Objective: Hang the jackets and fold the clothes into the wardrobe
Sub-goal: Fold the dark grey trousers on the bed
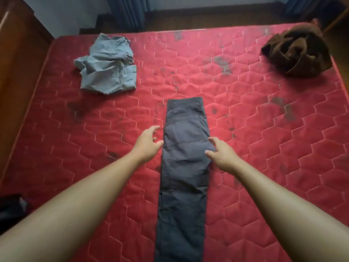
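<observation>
Dark grey trousers (184,167) lie flat in one long strip down the middle of the red quilted mattress (264,140), legs folded together and waistband at the far end. My left hand (148,142) hovers just off the strip's left edge, fingers loosely spread and holding nothing. My right hand (221,154) is at the right edge, fingers relaxed, fingertips at or just over the cloth. A crumpled light blue-grey shirt (108,67) lies at the far left of the mattress. A bundled brown garment (296,52) sits at the far right corner.
A brown wooden wardrobe side (17,59) stands along the bed's left edge. Blue curtains (126,12) hang past the far end. Some dark cloth (11,210) shows at the near left corner. Dark stains mark the mattress.
</observation>
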### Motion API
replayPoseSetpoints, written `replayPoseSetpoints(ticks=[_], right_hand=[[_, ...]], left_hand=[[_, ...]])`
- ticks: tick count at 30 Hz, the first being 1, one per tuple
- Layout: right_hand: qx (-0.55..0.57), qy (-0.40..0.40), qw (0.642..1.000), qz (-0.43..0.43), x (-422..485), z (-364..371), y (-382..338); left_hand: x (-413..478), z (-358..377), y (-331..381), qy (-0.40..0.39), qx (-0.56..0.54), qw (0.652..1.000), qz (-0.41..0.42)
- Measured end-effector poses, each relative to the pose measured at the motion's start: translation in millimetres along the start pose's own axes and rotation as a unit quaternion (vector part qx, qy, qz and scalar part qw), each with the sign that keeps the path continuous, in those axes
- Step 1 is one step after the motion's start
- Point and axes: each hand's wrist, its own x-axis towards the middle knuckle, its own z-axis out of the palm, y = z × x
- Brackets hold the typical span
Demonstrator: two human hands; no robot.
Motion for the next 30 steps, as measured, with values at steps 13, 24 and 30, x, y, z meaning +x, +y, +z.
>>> replayPoseSetpoints(ticks=[13, 24, 30], right_hand=[[0.131, -0.006, 0.979, 0.156, 29, 176, 142], [0.344, 0.11, 0.902, 0.236, 28, 224, 159], [0.432, 0.065, 0.873, 0.217, 25, 222, 161]], left_hand=[[-6, 172, -183, -0.085, -0.053, 0.98, -0.171], [-2, 209, -201, 0.049, -0.236, 0.957, -0.165], [-18, 212, -211, -0.01, -0.275, 0.95, -0.15]])
